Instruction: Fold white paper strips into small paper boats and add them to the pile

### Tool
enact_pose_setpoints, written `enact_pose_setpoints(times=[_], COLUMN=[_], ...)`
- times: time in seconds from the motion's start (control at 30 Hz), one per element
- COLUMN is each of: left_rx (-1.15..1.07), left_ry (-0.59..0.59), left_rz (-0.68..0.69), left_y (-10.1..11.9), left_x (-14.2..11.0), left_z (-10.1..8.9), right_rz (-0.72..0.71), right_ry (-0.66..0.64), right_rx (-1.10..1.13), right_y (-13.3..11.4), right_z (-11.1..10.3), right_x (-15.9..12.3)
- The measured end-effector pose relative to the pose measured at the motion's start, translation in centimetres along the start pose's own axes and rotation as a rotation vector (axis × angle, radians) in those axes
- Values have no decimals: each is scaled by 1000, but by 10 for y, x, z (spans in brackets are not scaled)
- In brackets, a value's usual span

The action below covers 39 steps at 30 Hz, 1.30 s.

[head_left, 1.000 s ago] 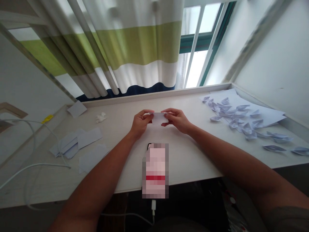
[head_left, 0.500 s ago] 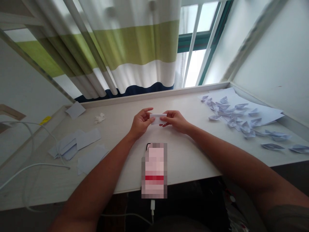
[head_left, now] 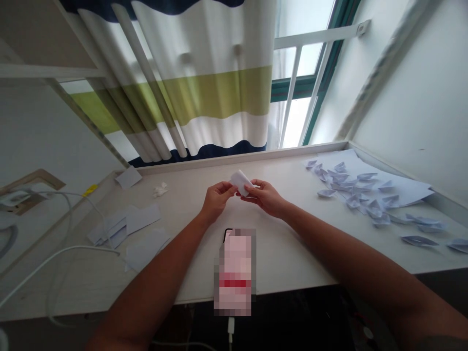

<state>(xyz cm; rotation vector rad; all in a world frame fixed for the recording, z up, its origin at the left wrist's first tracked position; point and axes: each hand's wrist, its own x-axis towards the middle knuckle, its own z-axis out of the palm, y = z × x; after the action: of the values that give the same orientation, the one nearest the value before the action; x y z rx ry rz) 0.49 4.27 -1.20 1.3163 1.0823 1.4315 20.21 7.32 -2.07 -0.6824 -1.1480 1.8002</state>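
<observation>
A small folded piece of white paper (head_left: 240, 181) is held just above the desk, tilted, with its upper edge slanting down to the right. My right hand (head_left: 266, 196) grips its right side, thumb on the near face and fingers behind. At the lower left corner, my left hand (head_left: 218, 198) pinches the paper between thumb and forefinger. Fingers partly hide the lower edge. On the desk below my hands lies a phone (head_left: 236, 273), its screen blurred out. Several folded paper boats (head_left: 354, 200) are scattered on the right.
Flat white sheets (head_left: 395, 183) lie under some boats. Loose paper pieces (head_left: 142, 218) and a crumpled bit of paper (head_left: 160, 189) are on the left. White cables (head_left: 73, 247) cross the desk's left side; a charging plug (head_left: 231, 325) hangs at the phone's lower end.
The paper was level between both hands, was folded narrower, and is now turned to a slant. My left hand has shifted to its lower corner. The view has tilted upward.
</observation>
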Motion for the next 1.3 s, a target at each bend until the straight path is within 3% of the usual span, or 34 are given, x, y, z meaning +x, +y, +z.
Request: enact_pose_setpoints(times=[0.17, 0.3, 0.63, 1.03, 1.3], left_rx=[-5, -19, 20, 16, 44], left_ry=[3, -54, -64, -58, -63], left_rz=[33, 12, -72, -49, -25], left_y=[-1, -4, -4, -6, -4], left_x=[0, 0, -1, -1, -1], left_z=[1, 2, 2, 4, 2], right_rz=[-131, -219, -198, -167, -191], right_ry=[1, 57, 44, 143, 120], right_rx=[-252, -295, -252, -251, -262], right_y=[1, 2, 7, 3, 3], right_z=[-3, -4, -1, 1, 3], right_x=[1, 3, 2, 3, 0])
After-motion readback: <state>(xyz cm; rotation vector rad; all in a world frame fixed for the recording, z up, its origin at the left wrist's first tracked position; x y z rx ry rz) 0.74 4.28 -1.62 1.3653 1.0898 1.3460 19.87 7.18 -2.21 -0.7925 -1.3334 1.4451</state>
